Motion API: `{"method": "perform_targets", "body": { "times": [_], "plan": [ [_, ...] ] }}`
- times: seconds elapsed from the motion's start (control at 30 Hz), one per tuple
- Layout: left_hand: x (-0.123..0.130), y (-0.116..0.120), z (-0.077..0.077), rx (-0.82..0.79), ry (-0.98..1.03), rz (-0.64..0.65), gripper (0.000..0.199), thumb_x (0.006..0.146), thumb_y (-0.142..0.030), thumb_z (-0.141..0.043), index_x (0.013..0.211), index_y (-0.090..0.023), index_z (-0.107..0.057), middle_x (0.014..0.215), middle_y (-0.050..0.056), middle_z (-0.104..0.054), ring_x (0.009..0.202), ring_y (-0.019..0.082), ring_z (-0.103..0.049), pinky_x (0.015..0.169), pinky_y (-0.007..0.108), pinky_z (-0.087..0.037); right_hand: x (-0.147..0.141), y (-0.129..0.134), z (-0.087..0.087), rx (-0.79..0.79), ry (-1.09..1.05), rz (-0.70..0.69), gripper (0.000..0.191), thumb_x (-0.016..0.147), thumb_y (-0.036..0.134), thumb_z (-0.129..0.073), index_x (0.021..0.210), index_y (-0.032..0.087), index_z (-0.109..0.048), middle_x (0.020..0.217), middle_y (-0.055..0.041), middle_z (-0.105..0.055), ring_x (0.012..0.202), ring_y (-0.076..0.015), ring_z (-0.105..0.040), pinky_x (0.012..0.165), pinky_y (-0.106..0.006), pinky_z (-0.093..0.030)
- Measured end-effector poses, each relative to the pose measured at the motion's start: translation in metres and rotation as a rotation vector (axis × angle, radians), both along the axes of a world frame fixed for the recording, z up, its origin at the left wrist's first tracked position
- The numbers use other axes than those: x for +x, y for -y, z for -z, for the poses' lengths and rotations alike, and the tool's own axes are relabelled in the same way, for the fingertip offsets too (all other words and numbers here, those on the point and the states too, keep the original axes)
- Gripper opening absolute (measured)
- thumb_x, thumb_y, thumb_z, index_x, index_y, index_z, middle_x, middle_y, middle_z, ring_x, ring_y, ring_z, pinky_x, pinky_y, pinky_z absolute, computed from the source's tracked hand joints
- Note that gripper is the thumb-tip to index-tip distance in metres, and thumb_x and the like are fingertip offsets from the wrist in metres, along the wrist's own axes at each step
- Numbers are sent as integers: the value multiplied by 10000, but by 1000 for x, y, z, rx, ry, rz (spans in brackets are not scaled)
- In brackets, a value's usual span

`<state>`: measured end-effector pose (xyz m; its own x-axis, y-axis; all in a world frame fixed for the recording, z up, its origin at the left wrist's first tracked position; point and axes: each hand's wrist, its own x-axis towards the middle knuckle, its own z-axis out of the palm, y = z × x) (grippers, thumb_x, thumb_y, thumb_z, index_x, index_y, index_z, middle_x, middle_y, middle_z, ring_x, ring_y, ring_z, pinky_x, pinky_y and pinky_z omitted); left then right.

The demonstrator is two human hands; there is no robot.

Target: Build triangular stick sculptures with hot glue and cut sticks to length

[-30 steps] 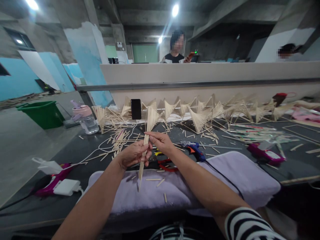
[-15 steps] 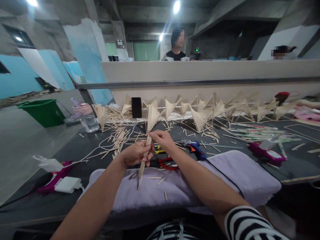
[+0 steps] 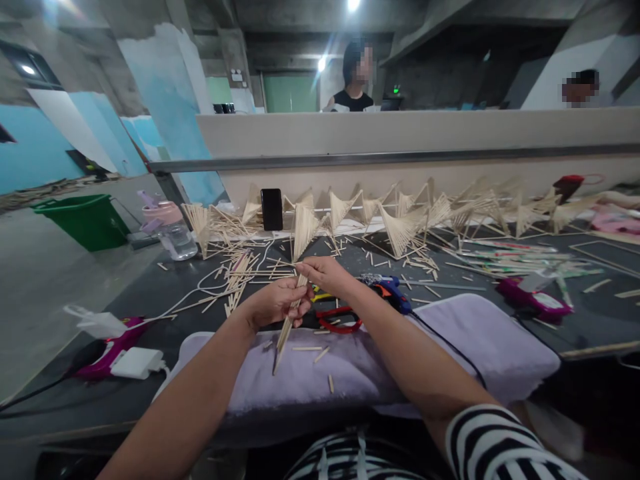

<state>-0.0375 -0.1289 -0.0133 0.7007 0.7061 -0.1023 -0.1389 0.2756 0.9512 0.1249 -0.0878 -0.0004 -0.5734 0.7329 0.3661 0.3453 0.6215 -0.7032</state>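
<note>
Sticks glued into a fan (image 3: 295,280) stand upright over the lilac cushion (image 3: 450,333), the narrow end pointing down. Left hand (image 3: 273,305) is closed around the fan's lower stem; right hand (image 3: 323,273) pinches it just above (fingertips touching the wood). Red scissors (image 3: 335,320) lie just behind, beside a blue glue gun (image 3: 393,293).

A dark bench (image 3: 150,293) carries a lilac towel (image 3: 450,347) near, loose sticks (image 3: 240,270), glue guns (image 3: 533,300), scissors (image 3: 335,320), a charger (image 3: 133,363), and stick fans (image 3: 400,230) far.
</note>
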Motion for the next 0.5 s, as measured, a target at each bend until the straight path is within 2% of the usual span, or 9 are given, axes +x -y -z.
{"method": "perform_targets", "body": {
  "times": [0.13, 0.23, 0.3, 0.33, 0.4, 0.47, 0.5],
  "plan": [
    [-1, 2, -5, 35, 45, -57, 311, 826, -356, -465, 1046, -144, -521, 726, 79, -609, 495, 105, -527, 585, 343, -509, 5, -8, 2, -210, -210, -47, 389, 809, 473, -431, 581, 159, -453, 454, 56, -424, 441, -60, -375, 458, -176, -280],
    [-4, 1, -6, 67, 43, -84, 378, 844, -378, -417, 1125, -135, -487, 839, 129, -635, 602, 162, -611, 653, 367, -509, 8, -16, 3, -434, -468, -71, 366, 756, 487, -508, 593, 179, -394, 417, 89, -303, 366, -48, -249, 377, -180, -197],
    [-5, -3, -4, 149, 34, -153, 402, 849, -374, -411, 1179, -149, -456, 912, 133, -633, 697, 186, -630, 715, 385, -500, 9, -20, 4, -569, -639, -117, 368, 740, 474, -539, 600, 191, -351, 412, 103, -246, 350, -41, -175, 354, -178, -151],
    [-5, -5, -3, 233, 27, -217, 416, 843, -356, -433, 1215, -171, -430, 983, 129, -620, 775, 195, -627, 768, 396, -486, 9, -21, 5, -626, -708, -142, 365, 736, 463, -549, 606, 193, -341, 413, 106, -234, 348, -38, -156, 348, -176, -139],
    [-5, -10, 0, 516, -19, -358, 493, 803, -298, -522, 1271, -223, -387, 1190, 115, -531, 997, 221, -560, 902, 415, -415, 7, -22, 9, -718, -787, -192, 354, 737, 444, -558, 612, 191, -344, 412, 109, -232, 346, -34, -143, 342, -171, -128],
    [-4, -12, 1, 873, -114, -452, 582, 746, -247, -600, 1288, -247, -388, 1351, 90, -384, 1206, 250, -384, 1018, 421, -285, 3, -21, 13, -800, -799, -249, 340, 751, 427, -546, 609, 187, -352, 406, 108, -226, 343, -33, -143, 339, -168, -129],
    [-4, -12, 0, 1024, -166, -459, 592, 733, -233, -614, 1285, -245, -402, 1388, 82, -330, 1259, 256, -303, 1047, 417, -229, 1, -21, 16, -844, -789, -276, 336, 760, 416, -536, 602, 186, -349, 403, 107, -226, 342, -34, -147, 339, -167, -133]
  ]
}}
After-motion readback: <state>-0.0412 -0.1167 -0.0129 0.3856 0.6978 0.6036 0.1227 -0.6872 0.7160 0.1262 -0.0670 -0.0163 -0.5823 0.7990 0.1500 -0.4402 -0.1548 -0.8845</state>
